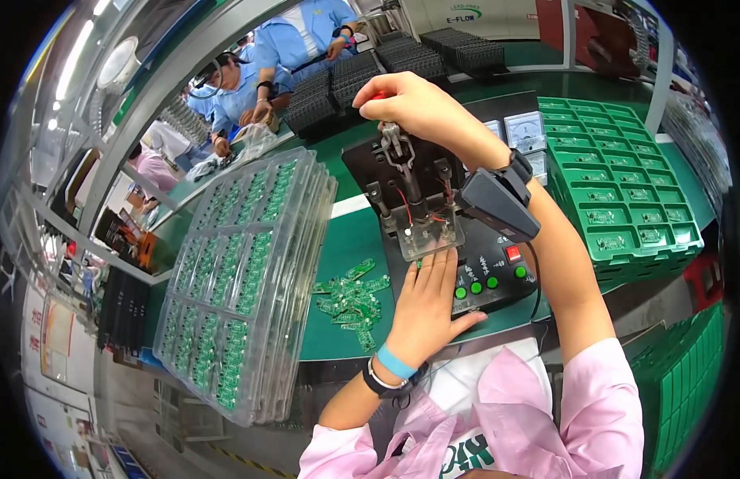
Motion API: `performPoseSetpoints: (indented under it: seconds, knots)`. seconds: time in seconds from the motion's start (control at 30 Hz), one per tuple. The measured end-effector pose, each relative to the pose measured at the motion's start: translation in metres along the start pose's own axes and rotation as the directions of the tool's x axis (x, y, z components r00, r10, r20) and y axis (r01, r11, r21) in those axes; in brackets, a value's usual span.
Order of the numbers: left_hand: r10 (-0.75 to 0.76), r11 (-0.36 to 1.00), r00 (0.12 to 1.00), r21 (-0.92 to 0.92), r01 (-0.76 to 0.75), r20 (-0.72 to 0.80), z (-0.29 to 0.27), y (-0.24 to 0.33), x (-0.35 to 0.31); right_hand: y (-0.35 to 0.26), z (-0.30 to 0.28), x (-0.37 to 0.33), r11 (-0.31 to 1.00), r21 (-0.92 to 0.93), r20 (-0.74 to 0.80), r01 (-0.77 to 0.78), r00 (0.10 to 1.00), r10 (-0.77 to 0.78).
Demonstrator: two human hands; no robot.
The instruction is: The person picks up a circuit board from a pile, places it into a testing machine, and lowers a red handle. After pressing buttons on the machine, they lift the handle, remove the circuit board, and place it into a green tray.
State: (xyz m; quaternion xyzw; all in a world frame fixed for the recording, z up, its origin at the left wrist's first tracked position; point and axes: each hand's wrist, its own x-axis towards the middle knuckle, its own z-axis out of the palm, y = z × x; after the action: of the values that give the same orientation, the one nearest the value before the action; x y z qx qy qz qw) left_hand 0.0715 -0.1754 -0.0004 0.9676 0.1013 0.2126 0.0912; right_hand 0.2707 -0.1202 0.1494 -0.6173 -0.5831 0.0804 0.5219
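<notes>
My right hand [414, 104] is wrapped round the red handle [378, 96] of a toggle clamp [395, 152] on a black test fixture [481, 291]. Below the clamp is a clear plastic plate [426, 239] with red wires running to it. My left hand [430, 307] lies stretched out, thumb apart, its fingertips at the plate's front edge. A sliver of green shows beside those fingertips; what lies under them is hidden. To the left, a loose heap of small green circuit boards [352, 303] rests on the green mat [326, 343].
Stacked clear trays [226, 279] of circuit boards stand at left. Green compartment trays [617, 180] holding boards are stacked at right, beside panel meters [525, 132]. Black racks [354, 80] line the back. People in blue [302, 36] work beyond the frame posts. A cable hangs by my right forearm.
</notes>
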Motion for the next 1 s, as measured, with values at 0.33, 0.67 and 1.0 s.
performPoseSetpoints:
  seconds: [0.33, 0.67, 1.0]
  knots:
    - [-0.047, 0.976, 0.991, -0.217, 0.018, -0.129, -0.034, -0.026, -0.040, -0.021, 0.020, -0.125, 0.741, 0.114, -0.087, 0.662, 0.749, -0.656]
    - [-0.158, 0.967, 0.973, -0.225, 0.119, -0.166, -0.029, -0.062, -0.035, 0.041, 0.005, -0.268, 0.817, -0.496, 0.134, 0.295, 0.955, -0.263]
    - [-0.149, 0.975, 0.985, -0.176, 0.133, -0.083, -0.034, -0.073, -0.037, 0.058, 0.023, -0.296, 0.774, -0.573, 0.075, 0.267, 0.958, -0.275]
